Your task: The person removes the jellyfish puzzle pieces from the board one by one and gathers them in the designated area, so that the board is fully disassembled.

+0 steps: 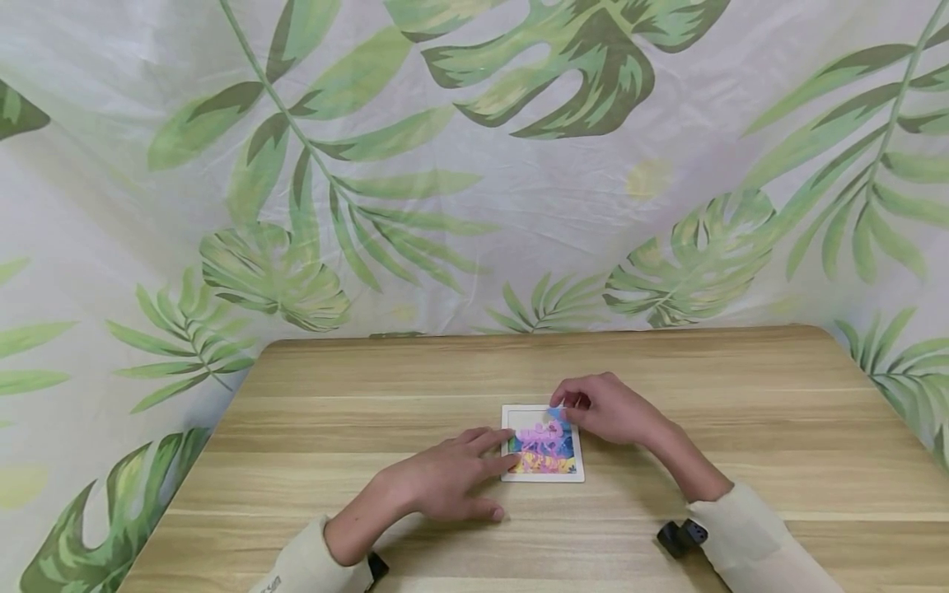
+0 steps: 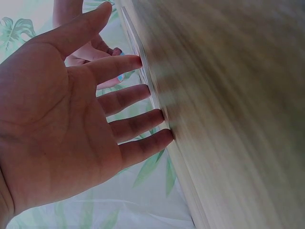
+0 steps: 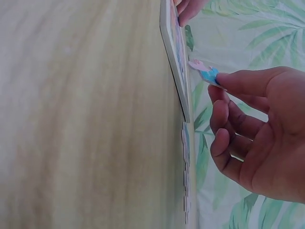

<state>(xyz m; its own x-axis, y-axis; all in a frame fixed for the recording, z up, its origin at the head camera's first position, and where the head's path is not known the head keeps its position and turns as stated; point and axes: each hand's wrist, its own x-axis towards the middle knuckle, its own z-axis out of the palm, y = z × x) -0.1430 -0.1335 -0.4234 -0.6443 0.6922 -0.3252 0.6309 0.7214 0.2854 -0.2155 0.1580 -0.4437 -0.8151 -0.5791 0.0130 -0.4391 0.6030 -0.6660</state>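
A square jigsaw puzzle [image 1: 544,478] with a white border lies flat on the table, showing a pink figure over blue and yellow. Its upper left part is pale, without picture. My left hand [image 1: 452,476] rests at the puzzle's left side, fingers spread and nearly straight; in the left wrist view its fingertips [image 2: 155,114] touch down along the edge. At the upper right corner, my right hand [image 1: 611,409] pinches a small puzzle piece [image 3: 208,75], blue and pink, between thumb and forefinger. The right wrist view has this piece raised and tilted above the board.
Several flat puzzle pieces [image 3: 186,176] lie on the table beside the board in the right wrist view. The wooden table [image 1: 334,412] ends at a leaf-patterned cloth [image 1: 519,206] behind it. A black device [image 1: 682,538] sits at the right cuff.
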